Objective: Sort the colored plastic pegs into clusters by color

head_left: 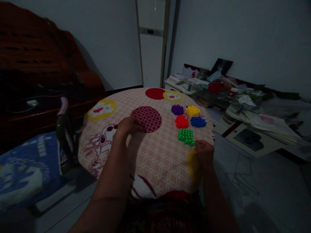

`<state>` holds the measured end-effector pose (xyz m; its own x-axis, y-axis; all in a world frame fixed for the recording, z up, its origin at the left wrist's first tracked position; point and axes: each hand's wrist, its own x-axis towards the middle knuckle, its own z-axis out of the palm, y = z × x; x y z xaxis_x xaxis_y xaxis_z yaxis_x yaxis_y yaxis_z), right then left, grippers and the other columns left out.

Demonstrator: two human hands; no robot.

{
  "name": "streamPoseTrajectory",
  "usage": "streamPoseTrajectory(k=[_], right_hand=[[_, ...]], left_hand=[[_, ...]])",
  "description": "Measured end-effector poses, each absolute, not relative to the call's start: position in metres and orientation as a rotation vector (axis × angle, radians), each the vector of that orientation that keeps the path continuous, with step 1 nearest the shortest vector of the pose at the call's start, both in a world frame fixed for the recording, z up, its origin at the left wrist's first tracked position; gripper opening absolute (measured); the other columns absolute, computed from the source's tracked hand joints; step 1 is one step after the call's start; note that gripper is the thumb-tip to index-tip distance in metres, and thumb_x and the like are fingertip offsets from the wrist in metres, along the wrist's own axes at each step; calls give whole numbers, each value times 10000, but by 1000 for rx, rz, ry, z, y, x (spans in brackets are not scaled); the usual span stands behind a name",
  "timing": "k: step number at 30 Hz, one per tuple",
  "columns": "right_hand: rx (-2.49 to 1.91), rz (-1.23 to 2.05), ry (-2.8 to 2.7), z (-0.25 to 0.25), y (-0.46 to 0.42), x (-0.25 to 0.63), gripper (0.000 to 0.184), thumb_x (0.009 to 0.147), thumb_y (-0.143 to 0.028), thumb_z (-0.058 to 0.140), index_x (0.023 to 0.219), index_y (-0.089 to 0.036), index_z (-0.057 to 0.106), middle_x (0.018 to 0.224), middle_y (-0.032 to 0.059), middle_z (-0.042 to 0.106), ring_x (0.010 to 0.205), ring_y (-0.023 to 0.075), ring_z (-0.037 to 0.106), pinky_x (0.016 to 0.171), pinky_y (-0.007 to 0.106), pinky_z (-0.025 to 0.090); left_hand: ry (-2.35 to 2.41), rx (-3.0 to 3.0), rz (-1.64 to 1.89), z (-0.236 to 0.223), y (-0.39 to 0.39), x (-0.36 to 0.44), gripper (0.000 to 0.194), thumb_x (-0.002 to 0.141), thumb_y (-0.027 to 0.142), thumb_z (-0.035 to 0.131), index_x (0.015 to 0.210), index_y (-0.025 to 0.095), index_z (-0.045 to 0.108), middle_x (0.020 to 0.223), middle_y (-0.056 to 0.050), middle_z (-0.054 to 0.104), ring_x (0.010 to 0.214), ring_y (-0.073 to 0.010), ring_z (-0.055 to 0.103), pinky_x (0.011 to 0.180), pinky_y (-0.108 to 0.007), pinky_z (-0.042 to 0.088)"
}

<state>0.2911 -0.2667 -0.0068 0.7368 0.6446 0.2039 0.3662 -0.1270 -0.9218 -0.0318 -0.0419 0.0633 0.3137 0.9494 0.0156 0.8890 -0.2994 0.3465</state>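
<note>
Five tight clusters of small shiny knobs lie on the right part of the table: purple (177, 109), yellow (192, 111), red (182, 122), blue (198, 122) and green (186, 136). Whether each is one piece or many loose ones I cannot tell. My right hand (204, 152) is beside the green cluster with its fingers curled together; anything inside them is hidden. Over at the left, my left hand (128, 125) reaches to the edge of a dark red dotted circle (148, 118) on the cloth, fingers loosely stretched out, with nothing visible in them.
A patterned pink tablecloth (157, 158) covers the round table. To the left stand a chair with a blue cover (31, 168) and a wooden bench (31, 58). A low cabinet (252, 139) with papers, bags and a paper cup (232, 93) is at the right.
</note>
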Motion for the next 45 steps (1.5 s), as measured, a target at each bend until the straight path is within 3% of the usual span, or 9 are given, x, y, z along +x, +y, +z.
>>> streamPoseTrajectory(k=[3,6,12,17,20,24,28,33,45], right_hand=[[-1749,277,-802,-9,-266,292,306,646,-433,626,769,-170,723,582,44,675,542,206,631,533,296,469],[-1754,277,-805,-10,-266,293,312,652,-438,624,773,-168,727,595,49,683,546,208,636,540,300,474],[-1754,252,-832,-8,-267,291,307,665,-450,621,752,-175,723,568,42,674,531,199,625,516,286,458],[-1756,270,-820,-8,-267,292,324,653,-446,621,774,-166,727,567,42,670,531,203,624,515,291,459],[-1743,259,-845,-8,-267,291,315,667,-447,616,764,-166,723,566,41,664,530,197,619,516,289,458],[-1726,258,-864,-8,-267,290,305,679,-449,619,758,-171,717,562,36,657,526,190,614,516,283,456],[-1740,268,-848,-9,-266,291,322,677,-467,618,751,-169,715,569,38,660,527,193,617,514,284,449],[-1759,254,-849,-8,-266,292,334,668,-467,619,756,-162,723,570,46,668,526,198,622,518,288,455],[-1732,235,-890,-10,-266,293,293,696,-450,611,739,-179,714,558,32,661,525,190,622,521,280,458]], left_hand=[[1534,2281,158,52,-30,-60,224,644,278,811,827,181,726,731,-65,686,841,-288,654,779,-381,472],[1495,2267,90,48,-24,-69,209,631,241,790,822,178,734,734,-58,700,800,-275,654,761,-382,471],[1395,2357,207,58,-40,-27,96,750,268,690,769,193,747,759,-71,721,774,-231,652,707,-317,467],[1299,2436,133,61,-59,11,196,617,115,709,770,223,768,713,-11,718,777,-213,668,690,-260,444],[1201,2371,244,62,-64,19,145,637,126,706,742,213,757,677,0,697,744,-198,668,687,-255,449],[872,2065,528,62,-78,39,213,732,200,655,924,170,744,772,-16,720,709,-160,666,668,-247,492],[647,2051,685,57,-104,76,241,716,195,700,951,155,730,827,-20,714,737,-142,652,679,-233,489],[611,2223,709,43,-129,108,224,703,202,755,920,168,716,779,14,664,727,-134,604,676,-229,453],[615,2384,797,20,-153,123,189,749,117,647,906,187,570,894,-22,627,781,-156,548,731,-281,429]])
